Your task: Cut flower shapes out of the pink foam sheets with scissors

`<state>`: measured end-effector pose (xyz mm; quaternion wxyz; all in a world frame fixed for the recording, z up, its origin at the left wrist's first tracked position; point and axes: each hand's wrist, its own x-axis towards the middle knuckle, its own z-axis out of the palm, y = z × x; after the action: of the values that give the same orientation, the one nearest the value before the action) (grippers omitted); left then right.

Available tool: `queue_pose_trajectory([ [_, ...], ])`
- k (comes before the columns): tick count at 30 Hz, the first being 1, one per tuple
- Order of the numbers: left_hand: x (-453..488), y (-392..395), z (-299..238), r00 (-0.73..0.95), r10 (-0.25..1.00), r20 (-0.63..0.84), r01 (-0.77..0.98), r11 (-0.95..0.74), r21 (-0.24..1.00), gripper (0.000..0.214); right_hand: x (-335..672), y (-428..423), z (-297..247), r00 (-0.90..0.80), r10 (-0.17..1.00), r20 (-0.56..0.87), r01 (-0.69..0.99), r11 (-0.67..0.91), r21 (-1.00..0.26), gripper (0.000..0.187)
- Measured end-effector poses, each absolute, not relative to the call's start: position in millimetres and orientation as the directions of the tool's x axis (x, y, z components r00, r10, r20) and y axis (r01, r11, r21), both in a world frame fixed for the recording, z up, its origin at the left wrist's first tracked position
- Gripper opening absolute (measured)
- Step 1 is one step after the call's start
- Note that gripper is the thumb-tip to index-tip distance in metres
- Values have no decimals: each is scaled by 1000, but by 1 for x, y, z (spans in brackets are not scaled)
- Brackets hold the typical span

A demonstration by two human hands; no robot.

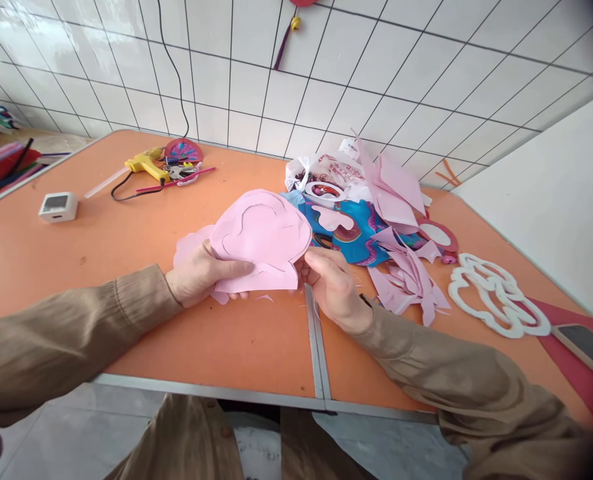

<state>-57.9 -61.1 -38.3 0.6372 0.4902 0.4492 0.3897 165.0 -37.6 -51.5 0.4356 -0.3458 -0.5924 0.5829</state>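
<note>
A pink craft sheet (269,230) with a cloud-like outline cut or marked in it is held above the table. My left hand (199,270) grips its lower left, thumb on top and fingers underneath. Another pink piece (191,245) shows behind that hand. At the sheet's lower right edge, my right hand (334,287) is closed, with thumb and curled fingers pinching the edge; part of those fingers is hidden. Small pink slivers (264,297) lie on the table below.
Pink scraps (409,280), a blue patterned cloth (356,237) and a plastic bag (296,175) are heaped at right. White cloud-shaped frames (511,327) and a phone (589,350) lie farther right. A yellow glue gun (146,164), pliers (179,172) and a white box (58,207) sit at left.
</note>
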Motion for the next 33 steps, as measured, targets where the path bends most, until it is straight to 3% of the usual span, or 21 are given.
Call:
queue_pose_trajectory([
  [14, -56, -60, -41, 254, 953, -163, -58, 183, 981, 32, 165, -40, -54, -400, 906, 135, -65, 118, -991, 41],
  [27, -58, -59, -45, 244, 941, -234, -60, 255, 965, 32, 164, -42, -59, -432, 887, 165, 7, 186, -983, 41],
  [33, -56, -62, -41, 268, 939, -216, -66, 242, 968, 28, 165, -38, -62, -421, 887, 191, -57, 184, -981, 43],
])
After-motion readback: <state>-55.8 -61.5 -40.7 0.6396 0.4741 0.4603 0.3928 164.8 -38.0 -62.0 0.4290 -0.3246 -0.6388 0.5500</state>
